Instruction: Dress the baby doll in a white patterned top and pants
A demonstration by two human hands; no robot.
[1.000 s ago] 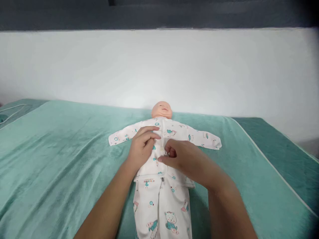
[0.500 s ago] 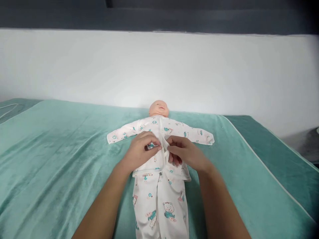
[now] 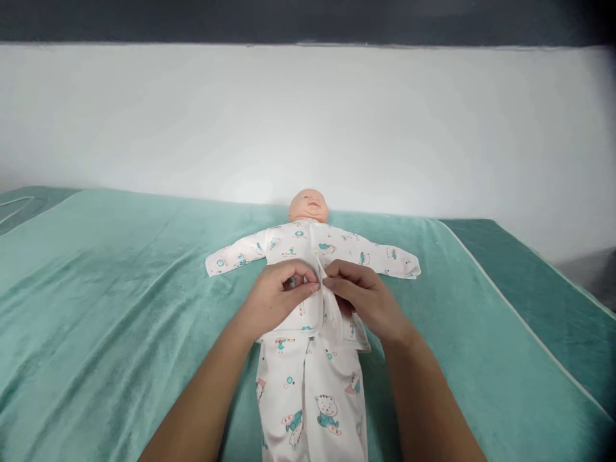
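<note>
One edge apiece, pinched the front of the shirt (image 3: 301,319) on the doll (image 3: 308,205) between closed fingertips of left hand (image 3: 276,292) and right hand (image 3: 363,292). Called for level edges and light, even tension.

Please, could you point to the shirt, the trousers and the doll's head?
Shirt (image 3: 290,244): head camera, on the chest.
Trousers (image 3: 318,385): head camera, on a leg.
Doll's head (image 3: 303,206): head camera, on a cheek.

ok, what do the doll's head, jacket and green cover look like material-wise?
Doll's head: probably vinyl or similar plastic; smooth, moulded-looking surface, faint sheen.
Jacket: thin printed fabric, matte, soft folds at the front; maybe cotton, fibre unclear.
Green cover: likely short-pile plush or velvet; patchy light-dark nap, soft creases.
</note>
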